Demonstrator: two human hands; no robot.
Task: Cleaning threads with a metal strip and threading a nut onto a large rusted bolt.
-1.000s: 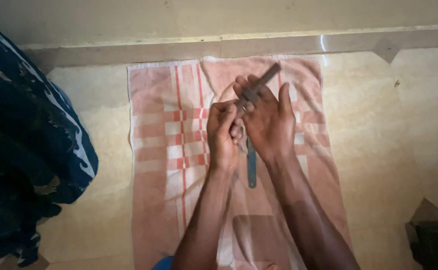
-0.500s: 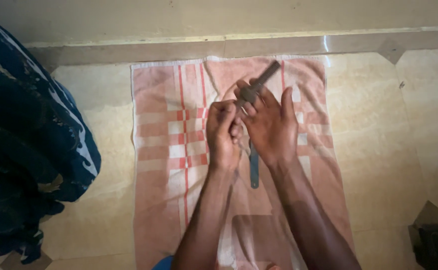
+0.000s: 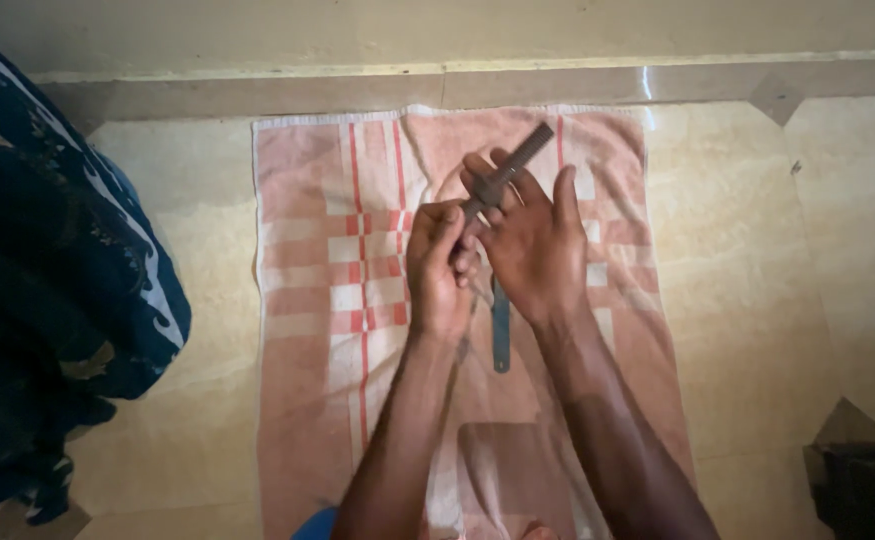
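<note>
Head view, looking straight down: pale tiled floor (image 3: 757, 300) fills the frame, with a low wall ledge (image 3: 357, 92) running across the top. Big dark blue patterned cloth (image 3: 37, 300) bulks up on the left. Centre stage, a pink checked towel (image 3: 327, 330) spread flat on the tiles. A dark object (image 3: 862, 480) sits at the bottom right corner, too shadowed to make out.

Over the towel, both hands meet. Left hand (image 3: 439, 270) is curled narrow, fingers pinched in at the lower end of a slim grey metal strip (image 3: 517, 160) that angles up and to the right. Right hand (image 3: 535, 250) is spread fairly wide, fingers fanned, cradling that same strip from behind. Below the hands a second flat grey strip (image 3: 500, 335) points down over the towel; whether it lies on the cloth or joins the first piece is hidden by the hands.

Progress, as I judge it: the pieces are in hand and being worked, nothing yet set aside as finished.
</note>
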